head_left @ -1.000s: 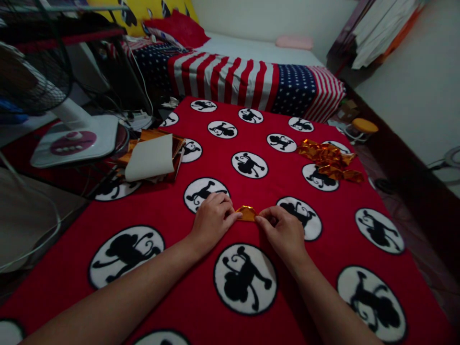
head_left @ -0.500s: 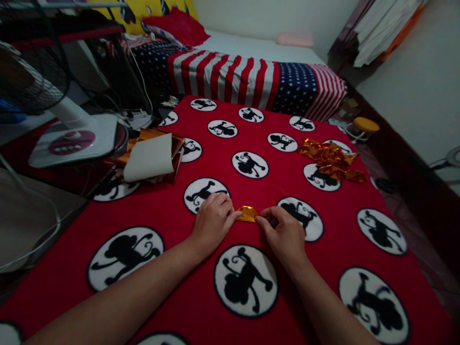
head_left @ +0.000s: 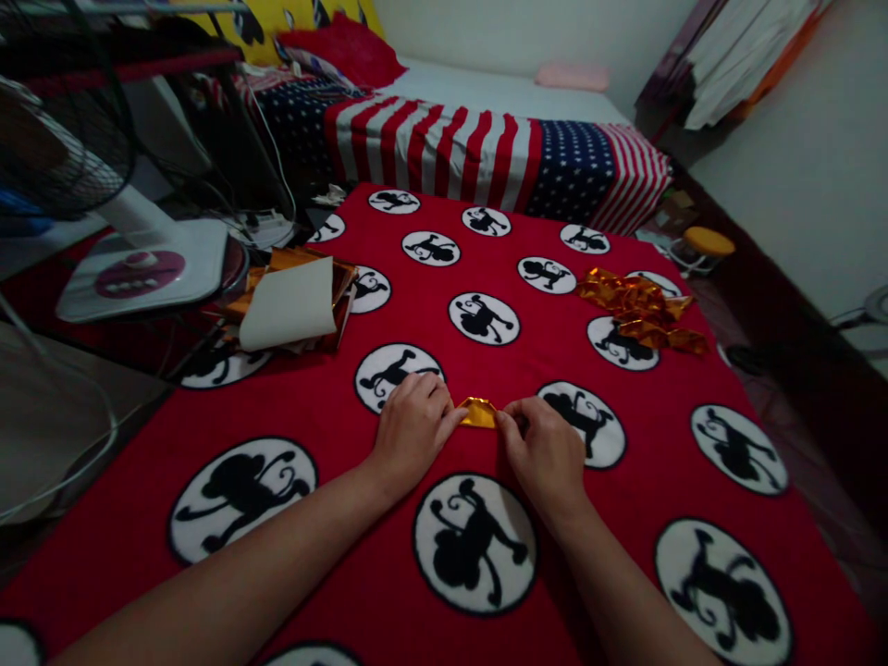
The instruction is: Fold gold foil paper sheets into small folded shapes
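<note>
"Head view: what is hidden or hard to make out?"

"The ends of the folded gold foil piece [head_left: 478, 413] are covered by the thumbs, so its full outline cannot be read. The curled fingertips of the left hand [head_left: 414, 421] are mostly concealed by the hand itself, and those of the right hand [head_left: 548, 453] are tucked under the palm. Both forearms are cut off by the lower edge. The fan [head_left: 145, 268] is cropped at the left edge, and much of the foil stack is covered by a pale sheet [head_left: 288, 305]."

"Where is the foil piece placed?"

"It is set low over the red cloth [head_left: 323, 402], between the two hands; whether it is fully supported there cannot be told. Crumpled gold foil shapes [head_left: 635, 301] are heaped farther off, to the right."

"And how are the hands posed?"

"Both forearms are angled inward from the lower corners. The left hand is turned back upward, with its thumb stretched toward the foil; the left end is held there. The right end is pinched narrowly between thumb and index finger, the other fingers being folded in."
</note>
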### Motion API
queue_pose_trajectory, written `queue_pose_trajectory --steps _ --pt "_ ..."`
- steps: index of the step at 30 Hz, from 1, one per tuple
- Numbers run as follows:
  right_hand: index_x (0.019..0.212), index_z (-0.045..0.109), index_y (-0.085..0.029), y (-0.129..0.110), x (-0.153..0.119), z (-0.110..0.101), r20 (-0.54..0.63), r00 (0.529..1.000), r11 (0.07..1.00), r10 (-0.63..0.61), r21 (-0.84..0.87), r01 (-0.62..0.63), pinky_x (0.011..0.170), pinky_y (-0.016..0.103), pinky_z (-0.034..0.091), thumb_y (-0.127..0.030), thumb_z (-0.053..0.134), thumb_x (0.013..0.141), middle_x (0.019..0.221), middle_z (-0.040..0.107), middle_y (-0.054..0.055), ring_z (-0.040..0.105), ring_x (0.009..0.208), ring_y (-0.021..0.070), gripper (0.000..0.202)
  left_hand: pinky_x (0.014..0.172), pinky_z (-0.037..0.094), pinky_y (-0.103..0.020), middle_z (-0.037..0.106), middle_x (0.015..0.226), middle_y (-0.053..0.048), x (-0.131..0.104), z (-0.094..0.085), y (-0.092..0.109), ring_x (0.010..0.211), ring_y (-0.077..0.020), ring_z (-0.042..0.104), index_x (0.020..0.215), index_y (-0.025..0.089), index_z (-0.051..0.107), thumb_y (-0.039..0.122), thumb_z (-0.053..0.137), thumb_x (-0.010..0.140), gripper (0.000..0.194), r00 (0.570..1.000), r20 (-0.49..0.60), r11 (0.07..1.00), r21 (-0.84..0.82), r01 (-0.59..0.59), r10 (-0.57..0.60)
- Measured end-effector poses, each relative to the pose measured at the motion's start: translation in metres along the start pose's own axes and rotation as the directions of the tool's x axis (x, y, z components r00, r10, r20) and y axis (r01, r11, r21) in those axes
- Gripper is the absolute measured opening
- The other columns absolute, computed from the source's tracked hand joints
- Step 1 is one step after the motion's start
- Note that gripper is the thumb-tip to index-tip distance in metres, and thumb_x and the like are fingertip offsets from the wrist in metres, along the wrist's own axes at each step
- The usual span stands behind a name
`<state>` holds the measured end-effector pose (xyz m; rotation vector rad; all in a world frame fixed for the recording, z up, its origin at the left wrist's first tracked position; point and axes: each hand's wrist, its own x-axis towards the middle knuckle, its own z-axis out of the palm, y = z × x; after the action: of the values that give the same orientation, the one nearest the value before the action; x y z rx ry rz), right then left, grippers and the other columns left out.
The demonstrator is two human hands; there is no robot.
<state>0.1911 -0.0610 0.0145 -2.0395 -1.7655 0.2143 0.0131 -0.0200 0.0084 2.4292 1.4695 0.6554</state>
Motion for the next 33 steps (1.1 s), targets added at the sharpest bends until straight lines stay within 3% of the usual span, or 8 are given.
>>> queue_pose_trajectory --steps 8,13,17,21,24,26,31,33 --pt "0.081 0.057 -0.020 0.001 -0.006 0.007 -0.043 0.995 0.996 -0.090 -0.024 0.089 0.068 0.031 0.033 -0.030 0.054 0.090 0.081 0.062 0.004 0.055 0.076 0.0190 0.014 0.073 0.039 -0.033 0.059 0.088 -0.005 0.000 0.000 0.001 0.086 -0.0201 0.050 0.077 0.017 0.058 0.038 0.057 0.089 0.023 1.000 -0.008 1.000 0.021 -0.002 0.002" --pt "0.075 0.055 -0.020 0.003 -0.007 0.007 -0.057 0.994 0.986 -0.094 0.133 0.101 0.069 0.030 0.034 -0.029 0.058 0.086 0.076 0.061 0.002 0.055 0.073 0.0175 0.014 0.073 0.040 -0.033 0.060 0.086 -0.004 0.001 0.000 -0.002 0.085 -0.0199 0.051 0.075 0.018 0.058 0.037 0.059 0.088 0.023 1.000 -0.027 0.999 -0.038 -0.011 0.010" --pt "0.075 0.057 -0.021 0.002 -0.006 0.008 -0.031 0.999 0.928 -0.011 0.372 0.022 0.064 0.028 0.038 -0.031 0.057 0.086 0.068 0.061 0.000 0.054 0.064 0.0157 0.015 0.077 0.043 -0.032 0.062 0.081 -0.004 0.002 0.001 -0.007 0.084 -0.0187 0.056 0.072 0.017 0.058 0.033 0.059 0.088 0.023 0.998 -0.060 0.966 -0.258 -0.003 -0.012" --pt "0.072 0.056 -0.020 -0.005 -0.003 0.008 0.055 0.992 0.742 0.113 0.659 -0.121 0.056 0.026 0.040 -0.033 0.063 0.081 0.064 0.059 -0.001 0.053 0.057 0.0138 0.017 0.068 0.049 -0.027 0.067 0.080 -0.003 0.002 -0.001 -0.009 0.073 -0.0154 0.063 0.087 0.017 0.062 0.032 0.061 0.086 0.016 0.986 0.026 0.767 -0.626 0.143 -0.162" --pt "0.075 0.057 -0.019 -0.010 -0.001 0.009 0.068 0.984 0.629 0.165 0.761 -0.158 0.056 0.025 0.043 -0.032 0.068 0.076 0.068 0.060 -0.001 0.055 0.059 0.0135 0.016 0.064 0.054 -0.027 0.071 0.087 -0.004 0.003 -0.004 -0.007 0.073 -0.0164 0.068 0.117 0.017 0.058 0.033 0.066 0.082 0.039 0.966 0.201 0.556 -0.790 0.259 -0.164" --pt "0.081 0.061 -0.019 -0.013 -0.002 0.010 0.057 0.983 0.610 0.177 0.777 -0.155 0.057 0.025 0.045 -0.031 0.069 0.075 0.069 0.062 0.000 0.058 0.061 0.0139 0.016 0.063 0.056 -0.027 0.072 0.093 -0.005 0.003 -0.006 -0.005 0.071 -0.0169 0.069 0.121 0.018 0.058 0.031 0.070 0.078 0.047 0.948 0.286 0.488 -0.812 0.318 -0.142" --pt "0.086 0.069 -0.019 -0.015 -0.005 0.012 0.054 0.990 0.628 0.134 0.768 -0.127 0.067 0.030 0.051 -0.031 0.066 0.078 0.078 0.071 0.004 0.065 0.071 0.0181 0.015 0.063 0.059 -0.028 0.073 0.100 -0.007 0.004 -0.007 0.000 0.072 -0.0181 0.071 0.112 0.017 0.063 0.031 0.073 0.074 0.042 0.910 0.372 0.297 -0.862 0.411 -0.181" --pt "0.080 0.070 -0.019 -0.014 -0.006 0.013 0.048 0.992 0.651 0.113 0.751 -0.110 0.067 0.030 0.051 -0.031 0.065 0.079 0.077 0.071 0.004 0.065 0.071 0.0187 0.013 0.066 0.059 -0.028 0.073 0.100 -0.006 0.004 -0.006 -0.001 0.076 -0.0187 0.071 0.108 0.017 0.064 0.030 0.073 0.073 0.038 0.917 0.354 0.298 -0.869 0.396 -0.186"
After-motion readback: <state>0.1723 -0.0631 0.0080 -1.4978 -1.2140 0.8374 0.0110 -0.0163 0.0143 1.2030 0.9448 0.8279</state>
